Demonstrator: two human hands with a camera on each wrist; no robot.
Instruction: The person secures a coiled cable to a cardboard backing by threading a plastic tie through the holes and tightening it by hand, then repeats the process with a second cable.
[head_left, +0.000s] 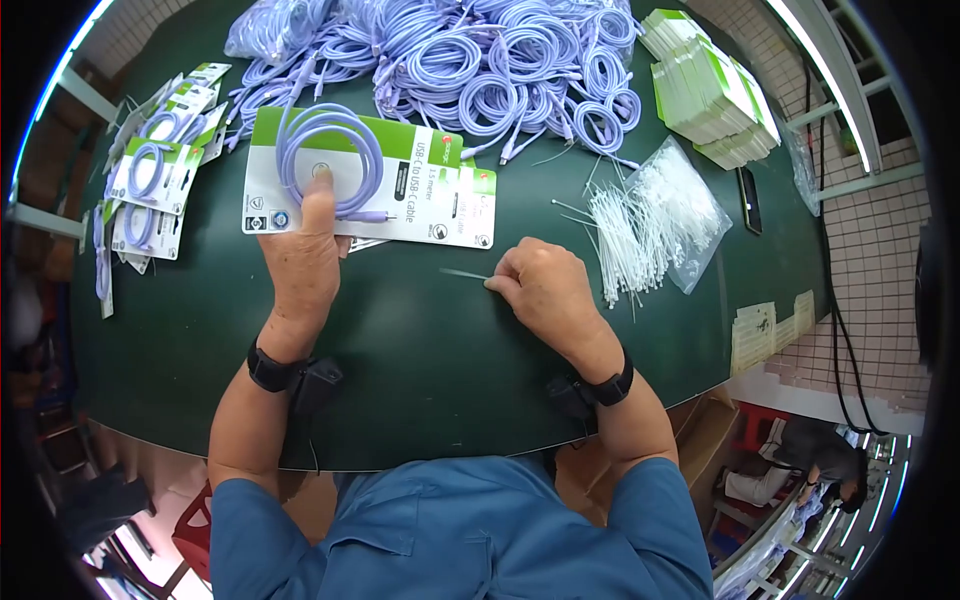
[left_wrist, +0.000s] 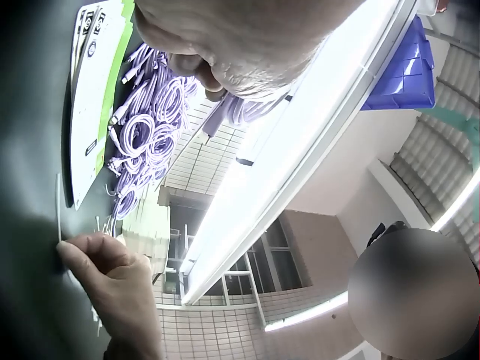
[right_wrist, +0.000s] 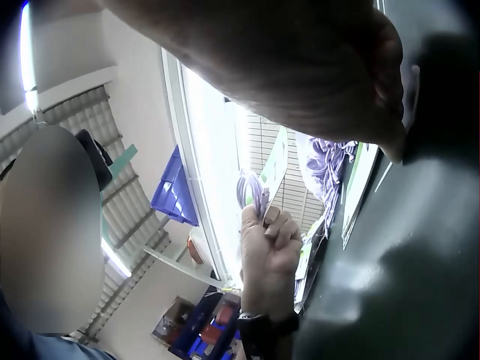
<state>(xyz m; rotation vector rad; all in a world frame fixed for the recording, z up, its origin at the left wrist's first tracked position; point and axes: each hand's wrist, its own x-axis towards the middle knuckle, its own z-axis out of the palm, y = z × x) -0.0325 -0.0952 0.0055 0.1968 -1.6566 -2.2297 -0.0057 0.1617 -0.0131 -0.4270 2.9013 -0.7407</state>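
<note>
In the head view the left hand (head_left: 305,250) grips a coiled purple cable (head_left: 371,165) together with a green-and-white card (head_left: 402,150), its thumb pressed on the card inside the coil. More cards (head_left: 478,205) lie partly under that one. The right hand (head_left: 550,290) pinches a thin white tie (head_left: 463,273) between thumb and fingertips, low over the green table, right of the cards. The left wrist view shows the right hand (left_wrist: 116,281) with the tie (left_wrist: 59,202) standing out from its fingertips. In the right wrist view the left hand (right_wrist: 271,255) holds up the coil (right_wrist: 249,189).
Loose purple cables (head_left: 480,60) are heaped at the back of the table (head_left: 420,370). Carded cables (head_left: 150,180) lie at the left. At the right are white ties (head_left: 640,230) in a bag, stacked cards (head_left: 710,95) and a phone (head_left: 749,200).
</note>
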